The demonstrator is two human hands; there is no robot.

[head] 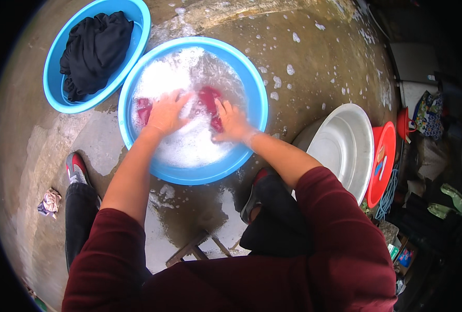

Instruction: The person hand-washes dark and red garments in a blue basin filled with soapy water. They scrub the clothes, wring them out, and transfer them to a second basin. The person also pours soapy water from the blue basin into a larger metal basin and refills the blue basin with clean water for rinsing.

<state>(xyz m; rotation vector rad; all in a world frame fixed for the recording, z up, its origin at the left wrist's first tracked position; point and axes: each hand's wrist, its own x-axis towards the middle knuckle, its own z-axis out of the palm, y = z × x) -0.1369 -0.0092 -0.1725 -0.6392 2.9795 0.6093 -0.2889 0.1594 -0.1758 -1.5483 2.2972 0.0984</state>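
A round blue plastic basin [193, 177] holds sudsy water with thick white foam. Dark red cloth [210, 101] lies partly under the water and shows in patches between and beside my hands. My left hand [169, 113] is spread at the foam on the basin's left side, next to a red patch of the cloth. At the right side, my right hand [233, 121] has its fingers apart and touches or hovers just by the cloth; contact is unclear. Both hands are slightly blurred. A second blue basin [53, 84] at the upper left contains a bunched black cloth [96, 50].
A large metal basin [338, 144] leans at the right beside a red plastic basin [385, 171] and a coiled light-blue hose [389, 195]. Foam spots dot the wet concrete floor [305, 46]. A crumpled cloth [51, 201] lies at the far left, and a wooden frame [193, 247] is below.
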